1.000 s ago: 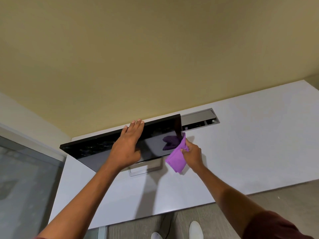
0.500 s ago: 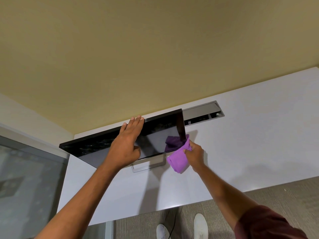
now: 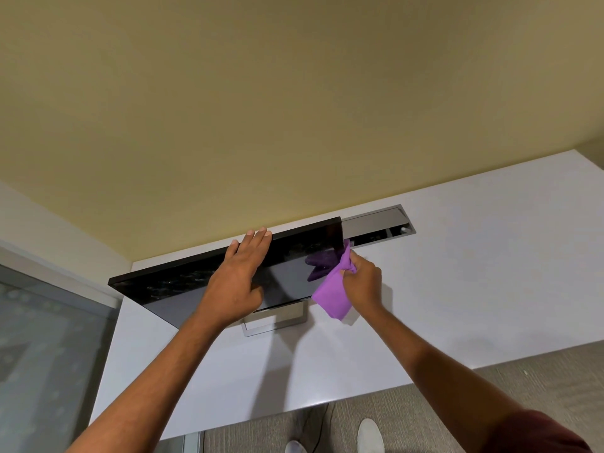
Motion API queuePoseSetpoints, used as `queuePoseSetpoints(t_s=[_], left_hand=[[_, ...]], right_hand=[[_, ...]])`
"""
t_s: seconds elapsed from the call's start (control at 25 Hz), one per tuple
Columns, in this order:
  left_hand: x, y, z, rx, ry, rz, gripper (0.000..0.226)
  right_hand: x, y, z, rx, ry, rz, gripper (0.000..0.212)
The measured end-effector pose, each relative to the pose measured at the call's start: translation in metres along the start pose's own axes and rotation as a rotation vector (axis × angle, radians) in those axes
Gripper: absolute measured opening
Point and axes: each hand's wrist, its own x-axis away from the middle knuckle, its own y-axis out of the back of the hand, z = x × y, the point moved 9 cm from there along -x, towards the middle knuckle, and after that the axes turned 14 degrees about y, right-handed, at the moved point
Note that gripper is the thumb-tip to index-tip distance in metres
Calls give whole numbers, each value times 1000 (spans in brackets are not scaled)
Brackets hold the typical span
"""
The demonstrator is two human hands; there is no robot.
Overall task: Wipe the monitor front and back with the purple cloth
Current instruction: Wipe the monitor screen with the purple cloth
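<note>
A white desk (image 3: 457,289) meets a beige wall (image 3: 294,109), grey carpet (image 3: 555,380) below. The left hand (image 3: 235,282) lies spread flat on the monitor (image 3: 183,282); the right hand (image 3: 362,282) grips the purple cloth (image 3: 330,299).

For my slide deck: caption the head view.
Left hand steadies the monitor while right hand wipes its right edge with the purple cloth.

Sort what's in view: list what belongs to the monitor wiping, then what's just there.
In the job: monitor, purple cloth, left hand steadying the monitor's top edge, right hand gripping the cloth.

Just there: white desk, desk cable tray, white shoes.
</note>
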Motion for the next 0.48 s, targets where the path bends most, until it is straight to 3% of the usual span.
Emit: queuePoseSetpoints(t_s=[0.28, 0.48], left_hand=[[1, 3, 2, -31, -20, -9, 109], [1, 4, 1, -39, -30, -4, 108]], right_hand=[[-1, 27, 66, -129, 171, -127, 73], [-2, 38, 110, -110, 464, -204, 86]])
